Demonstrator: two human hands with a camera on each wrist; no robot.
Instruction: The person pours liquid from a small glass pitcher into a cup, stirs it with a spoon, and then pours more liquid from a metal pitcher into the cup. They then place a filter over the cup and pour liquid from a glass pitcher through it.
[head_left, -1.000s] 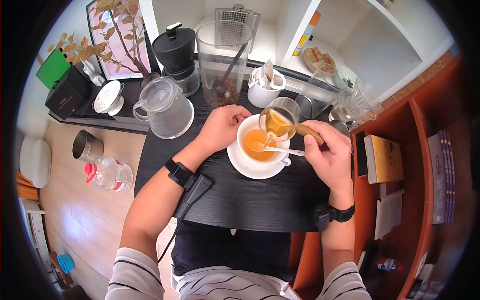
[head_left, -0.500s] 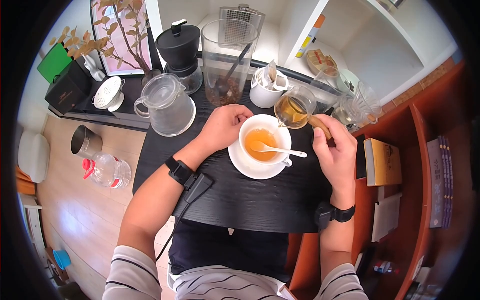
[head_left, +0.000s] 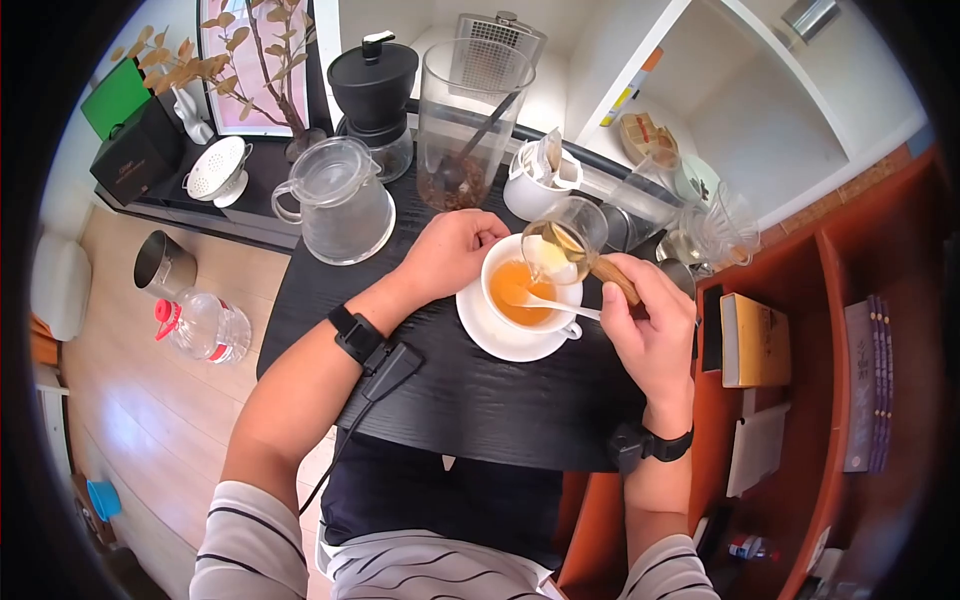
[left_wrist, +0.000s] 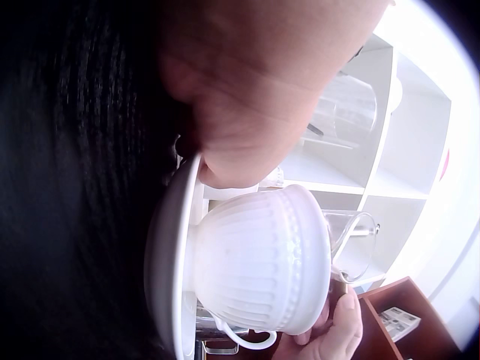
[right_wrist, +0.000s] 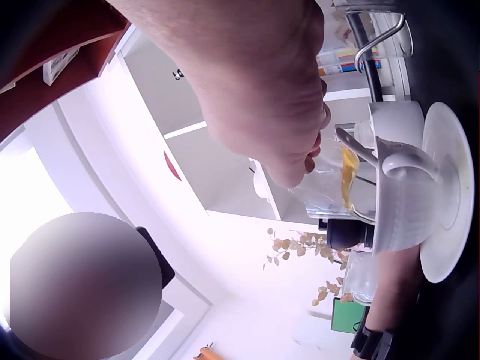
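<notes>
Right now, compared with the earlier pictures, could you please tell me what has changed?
The right hand has brought the small glass pitcher leftward over the white cup, from farther right half a second ago, roughly its place one second ago. Nothing was taken up or let go. The left hand, saucer and spoon stayed as they were.

The cup (left_wrist: 259,259) looks glossy ceramic, the pitcher (head_left: 566,240) smooth glass.

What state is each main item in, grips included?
Cup, upright, holding orange liquid
Saucer, flat under the cup
Spoon, leaning in the cup
Glass pitcher, tilted over the cup, liquid inside
Right grip, holding the pitcher
Left grip, beside the cup, hold unclear
Tall glass, upright
Bottle, capped
</notes>
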